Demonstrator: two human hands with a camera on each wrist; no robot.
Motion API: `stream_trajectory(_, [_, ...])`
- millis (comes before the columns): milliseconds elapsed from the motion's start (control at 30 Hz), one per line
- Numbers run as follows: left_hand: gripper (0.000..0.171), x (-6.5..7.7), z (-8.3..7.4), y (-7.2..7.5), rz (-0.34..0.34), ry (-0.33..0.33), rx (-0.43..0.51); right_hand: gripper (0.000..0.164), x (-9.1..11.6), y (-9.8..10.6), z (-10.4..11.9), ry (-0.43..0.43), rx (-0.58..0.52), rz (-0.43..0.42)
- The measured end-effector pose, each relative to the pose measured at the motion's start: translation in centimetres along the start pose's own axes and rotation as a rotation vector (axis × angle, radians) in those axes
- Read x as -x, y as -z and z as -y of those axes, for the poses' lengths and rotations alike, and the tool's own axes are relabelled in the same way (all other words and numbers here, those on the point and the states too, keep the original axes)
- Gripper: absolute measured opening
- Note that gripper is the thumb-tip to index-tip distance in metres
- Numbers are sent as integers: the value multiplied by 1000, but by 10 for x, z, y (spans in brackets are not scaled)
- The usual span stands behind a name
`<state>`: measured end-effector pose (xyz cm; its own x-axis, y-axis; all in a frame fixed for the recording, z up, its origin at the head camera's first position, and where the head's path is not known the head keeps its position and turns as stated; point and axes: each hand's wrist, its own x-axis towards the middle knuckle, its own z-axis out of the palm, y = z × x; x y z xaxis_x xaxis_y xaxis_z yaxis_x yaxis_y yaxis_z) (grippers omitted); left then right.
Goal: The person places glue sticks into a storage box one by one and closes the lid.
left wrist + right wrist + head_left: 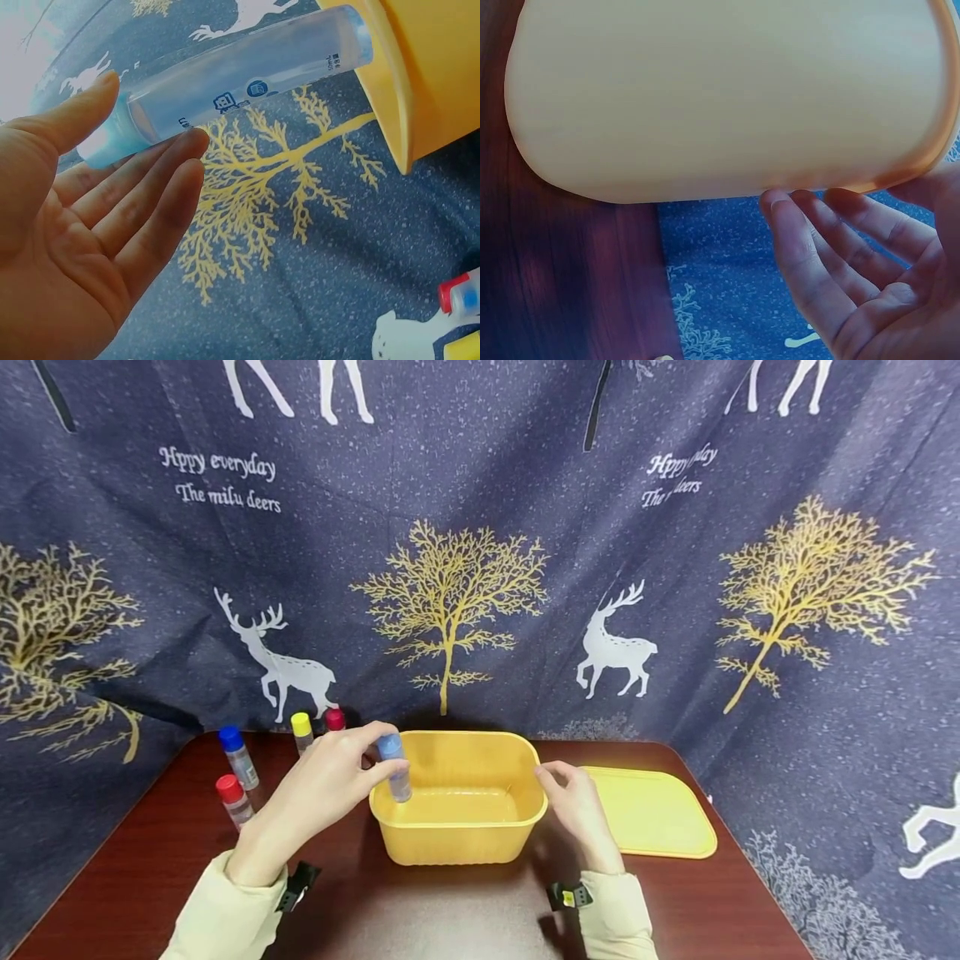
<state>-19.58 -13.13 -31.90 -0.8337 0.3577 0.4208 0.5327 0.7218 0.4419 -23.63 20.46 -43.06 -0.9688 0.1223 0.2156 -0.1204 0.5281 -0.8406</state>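
A: Holding what, on the left?

B: A clear, light-blue-capped bottle (pixel 401 786); pinched by its cap between thumb and fingertips of the left hand (pixel 341 768), drawn in no further than the cap's width; marked along its side with small dark-blue print.

A: Held where?

B: Over the left part of an upright yellow tub (pixel 457 843), cap up and tilting slightly; close to the left rim; impossible to tell, from these views, the base's exact height against that rim.

A: And the right hand (pixel 577 806)?

B: At the tub's right end; half closed, with fingers bent against the outer wall and thumb by the rim, gripping the tub there.

A: Anything nearby?

B: Just to the right of that hand, a flat yellow lid (pixel 652 814), lying on the dark reddish-brown surface (pixel 450 927); off to the left, more clear bottles; nearest, a red-capped bottle (pixel 234 795), partly behind the left forearm; beyond it, a blue-capped bottle (pixel 242 764); farther back, a yellow-capped bottle (pixel 302 735) and a crimson-capped bottle (pixel 335 720), both partly hidden by the left hand.

A: Behind all that?

B: A dark-blue cloth (pixel 480 468), printed with white deer (pixel 618 647), golden trees (pixel 450 602) and white lettering; in front, on both arms, pale sleeves (pixel 232 914).
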Motion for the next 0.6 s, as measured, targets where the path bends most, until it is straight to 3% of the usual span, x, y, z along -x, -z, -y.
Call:
stream_trajectory(200, [28, -6, -1, -6, 22, 7, 7, 24, 0, 0, 1, -9, -18, -2])
stream_trajectory(400, [27, -13, -1, -13, 45, -32, 50, 25, 0, 0, 0, -4, -27, 2])
stream_trajectory(600, [30, -19, 0, -20, 62, -52, 23, 25, 0, 0, 0, -5, -11, 0])
